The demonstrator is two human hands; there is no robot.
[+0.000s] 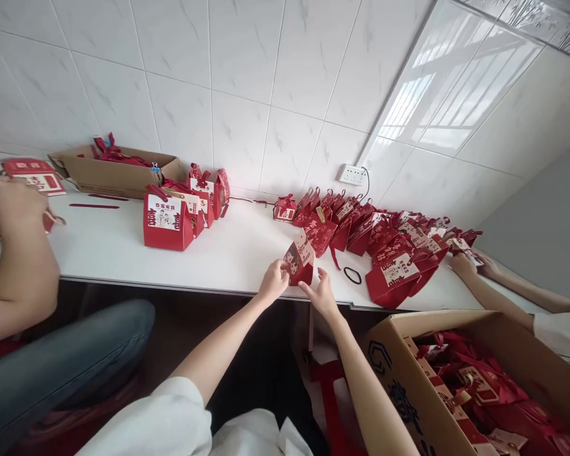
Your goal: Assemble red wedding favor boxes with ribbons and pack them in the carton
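At the table's front edge stands a small red gift box [300,266] with a pale printed panel and a peaked top. My left hand [276,278] pinches its left side between thumb and fingers. On the other side, my right hand [323,292] has its thumb and fingers spread, with the thumb close to the box's lower right corner; whether it touches I cannot tell. A black elastic loop [352,275] lies to the right of that hand. Just behind the box are rows of finished-looking red gift boxes [346,221] with ribbon handles.
More red boxes [168,218] stand left on the white table [237,253], near a cardboard tray [114,174] of ribbons. A large carton [384,354] of red boxes sits at my right. Co-workers' hands [16,199] work at both ends. A power strip [353,174] is on the wall.
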